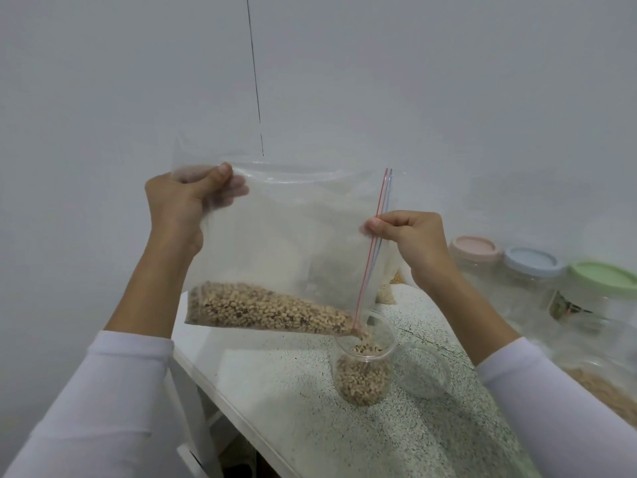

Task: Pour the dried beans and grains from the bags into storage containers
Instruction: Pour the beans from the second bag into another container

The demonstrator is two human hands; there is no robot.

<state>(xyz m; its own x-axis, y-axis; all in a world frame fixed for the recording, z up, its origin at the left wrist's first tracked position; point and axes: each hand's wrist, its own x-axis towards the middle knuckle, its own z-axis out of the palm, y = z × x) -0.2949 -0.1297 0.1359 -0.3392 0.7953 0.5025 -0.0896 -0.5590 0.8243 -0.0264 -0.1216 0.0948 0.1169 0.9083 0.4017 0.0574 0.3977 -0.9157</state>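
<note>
- a clear zip bag [289,236] hangs in the middle of the frame, turned on its side so that its red and blue zip strip [374,243] runs down the right edge toward a jar below.
- the left hand [179,205], at centre left, grasps the bag's upper left corner, thumb in front of the plastic and fingers showing through from behind it.
- the right hand [410,236], right of centre, pinches the zip strip edge partway down, fingers curled round the plastic.
- speckled pale beans [262,307] lie in a wedge along the bag's lower edge, sloping down to the right toward the bottom end of the zip strip.
- that low corner sits just over the mouth of a clear open jar [363,367] standing at lower centre of the frame; beans [362,384] fill roughly its lower half, and a few are blurred at the mouth.
- a clear round lid [422,370] lies just beside the jar on its right, on the speckled countertop [293,401].
- at the right edge of the frame stand three clear jars in a row, with a pink lid [475,248], a blue lid [531,263] and a green lid [603,277]; the green-lidded one carries a label too blurred to read.
- tan grains [599,391] show through clear plastic at lower right; what holds them i cannot tell.
- white sleeves [103,401] cover both forearms, and a plain pale wall [448,81] fills the upper frame.
</note>
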